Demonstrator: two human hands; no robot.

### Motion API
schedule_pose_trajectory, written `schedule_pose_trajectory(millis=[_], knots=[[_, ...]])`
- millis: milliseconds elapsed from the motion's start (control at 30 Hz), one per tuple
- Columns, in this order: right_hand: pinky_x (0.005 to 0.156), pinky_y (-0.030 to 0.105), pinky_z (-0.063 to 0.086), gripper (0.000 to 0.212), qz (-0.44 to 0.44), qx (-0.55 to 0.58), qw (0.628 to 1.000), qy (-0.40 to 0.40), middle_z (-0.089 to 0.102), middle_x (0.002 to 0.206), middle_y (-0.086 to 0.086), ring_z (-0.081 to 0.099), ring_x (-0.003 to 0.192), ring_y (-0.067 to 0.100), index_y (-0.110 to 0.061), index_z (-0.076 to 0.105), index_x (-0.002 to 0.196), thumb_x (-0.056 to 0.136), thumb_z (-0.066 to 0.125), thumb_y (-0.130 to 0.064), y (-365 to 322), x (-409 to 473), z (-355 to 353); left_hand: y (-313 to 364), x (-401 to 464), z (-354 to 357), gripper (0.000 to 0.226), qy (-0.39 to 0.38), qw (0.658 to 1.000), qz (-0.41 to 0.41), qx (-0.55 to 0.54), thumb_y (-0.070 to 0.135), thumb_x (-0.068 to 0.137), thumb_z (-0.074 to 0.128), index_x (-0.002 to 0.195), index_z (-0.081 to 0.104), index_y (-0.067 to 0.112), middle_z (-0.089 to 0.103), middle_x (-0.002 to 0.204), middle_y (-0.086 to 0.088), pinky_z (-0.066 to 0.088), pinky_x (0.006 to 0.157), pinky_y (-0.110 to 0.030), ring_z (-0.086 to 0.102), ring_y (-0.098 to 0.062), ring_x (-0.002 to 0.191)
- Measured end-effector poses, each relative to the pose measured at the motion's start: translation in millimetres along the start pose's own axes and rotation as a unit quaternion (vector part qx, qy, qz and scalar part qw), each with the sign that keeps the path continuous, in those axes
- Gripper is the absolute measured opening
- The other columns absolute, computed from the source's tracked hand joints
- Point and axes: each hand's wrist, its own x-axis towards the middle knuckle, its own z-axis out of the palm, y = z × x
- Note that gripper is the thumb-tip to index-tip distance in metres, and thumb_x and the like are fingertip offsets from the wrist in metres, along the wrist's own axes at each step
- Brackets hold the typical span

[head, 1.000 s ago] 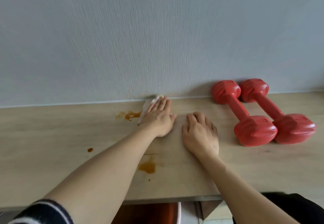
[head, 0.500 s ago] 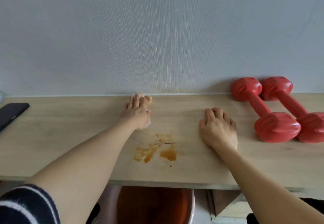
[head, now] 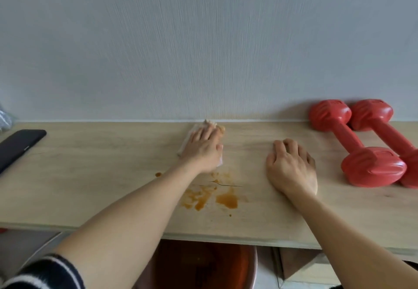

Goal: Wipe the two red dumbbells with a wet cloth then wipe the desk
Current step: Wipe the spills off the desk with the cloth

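Two red dumbbells [head: 359,143] [head: 393,134] lie side by side at the right of the light wooden desk [head: 90,175], their far ends against the wall. My left hand [head: 203,148] presses a white cloth [head: 187,137], stained orange at its far tip, flat on the desk near the wall. My right hand [head: 291,166] rests palm down on the desk, left of the dumbbells, holding nothing. Orange smears [head: 210,196] stain the desk just in front of my left hand.
A black phone [head: 18,146] lies at the desk's left end. Below the desk's front edge stands a round basin [head: 203,266] with reddish-brown contents. A grey textured wall [head: 203,51] backs the desk.
My left hand has slid the cloth along the back of the desk, and more of the cloth now shows beyond the fingers. The view has shifted left. My right hand stays flat.
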Motion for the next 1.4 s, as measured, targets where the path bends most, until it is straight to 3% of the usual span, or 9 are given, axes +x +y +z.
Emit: schedule_pose_trajectory(millis=[133, 300, 467, 600, 667, 867, 1100, 1233, 1400], knots=[[0.103, 0.039, 0.029, 0.031, -0.001, -0.002, 1.0, -0.006, 0.044, 0.125, 0.001, 0.038, 0.119, 0.024, -0.022, 0.048, 0.113, 0.091, 0.03, -0.034, 1, -1, -1, -67, 2, -7, 0.053, -0.003, 0.996, -0.086, -0.006, 0.035, 0.098, 0.021, 0.148, 0.004, 0.032, -0.012, 0.158, 0.0, 0.004, 0.118, -0.049, -0.009, -0.03, 0.145], [0.103, 0.039, 0.028, 0.031, 0.007, -0.006, 1.0, -0.005, 0.044, 0.124, 0.002, 0.038, 0.119, 0.024, -0.021, 0.049, 0.112, 0.092, 0.029, -0.033, -2, -1, 0, -85, -6, -10, 0.052, 0.026, 0.98, -0.198, 0.004, 0.028, 0.098, 0.026, 0.148, 0.013, 0.021, -0.003, 0.159, -0.003, 0.002, 0.117, -0.044, -0.002, -0.031, 0.145], [0.103, 0.039, 0.029, 0.03, 0.003, -0.012, 1.0, 0.001, 0.045, 0.124, 0.003, 0.039, 0.119, 0.025, -0.02, 0.05, 0.111, 0.092, 0.03, -0.033, -3, -1, 0, -34, -22, -3, 0.056, 0.033, 0.997, -0.068, 0.007, 0.028, 0.095, 0.033, 0.147, 0.014, 0.025, 0.002, 0.159, -0.003, 0.002, 0.117, -0.041, 0.005, -0.028, 0.144], [0.103, 0.039, 0.029, 0.031, 0.001, -0.009, 1.0, -0.003, 0.044, 0.125, 0.003, 0.038, 0.12, 0.025, -0.02, 0.05, 0.113, 0.092, 0.03, -0.033, -1, -1, -1, 7, -44, 1, 0.054, -0.018, 0.996, 0.093, 0.005, 0.031, 0.101, 0.024, 0.151, 0.007, 0.021, -0.009, 0.158, 0.003, -0.008, 0.117, -0.034, -0.012, -0.016, 0.145], [0.103, 0.04, 0.028, 0.031, -0.003, -0.008, 1.0, -0.002, 0.045, 0.125, 0.003, 0.038, 0.12, 0.025, -0.02, 0.05, 0.112, 0.092, 0.03, -0.033, 0, 0, 0, -20, -44, -8, 0.052, -0.019, 0.995, 0.093, 0.016, 0.028, 0.101, 0.024, 0.15, 0.007, 0.023, -0.007, 0.158, 0.007, -0.007, 0.116, -0.03, -0.01, -0.015, 0.145], [0.105, 0.039, 0.027, 0.033, -0.007, 0.004, 1.0, 0.007, 0.046, 0.124, 0.004, 0.038, 0.121, 0.025, -0.017, 0.052, 0.114, 0.093, 0.03, -0.031, 0, 0, 1, -106, -49, -14, 0.052, 0.026, 0.989, -0.136, 0.043, 0.023, 0.099, 0.026, 0.149, 0.014, 0.014, 0.001, 0.159, -0.007, -0.003, 0.117, -0.032, -0.004, -0.019, 0.146], [0.103, 0.04, 0.028, 0.033, -0.01, 0.003, 1.0, 0.0, 0.047, 0.123, 0.007, 0.038, 0.12, 0.028, -0.015, 0.053, 0.112, 0.093, 0.031, -0.029, 0, -1, 1, -14, -69, 6, 0.053, 0.022, 0.999, -0.036, -0.016, 0.029, 0.099, 0.027, 0.149, 0.013, 0.02, -0.003, 0.159, 0.0, -0.003, 0.118, -0.037, -0.008, -0.019, 0.146], [0.1, 0.037, 0.033, 0.033, 0.019, 0.133, 0.991, -0.019, 0.047, 0.133, 0.006, 0.042, 0.12, 0.031, -0.015, 0.057, 0.117, 0.092, 0.039, -0.023, 4, 1, -10, -10, -82, 3, 0.054, -0.009, 0.999, 0.035, -0.025, 0.029, 0.101, 0.026, 0.15, 0.006, 0.019, -0.008, 0.158, 0.002, -0.006, 0.117, -0.032, -0.011, -0.015, 0.145], [0.099, 0.033, 0.035, 0.04, 0.038, 0.257, 0.966, -0.012, 0.045, 0.137, 0.011, 0.045, 0.123, 0.032, -0.007, 0.053, 0.129, 0.09, 0.046, -0.011, 19, -11, -27, -40, -75, -6, 0.054, 0.034, 0.982, -0.185, -0.014, 0.028, 0.098, 0.027, 0.149, 0.011, 0.021, -0.003, 0.159, -0.004, -0.002, 0.117, -0.036, -0.004, -0.024, 0.146]])
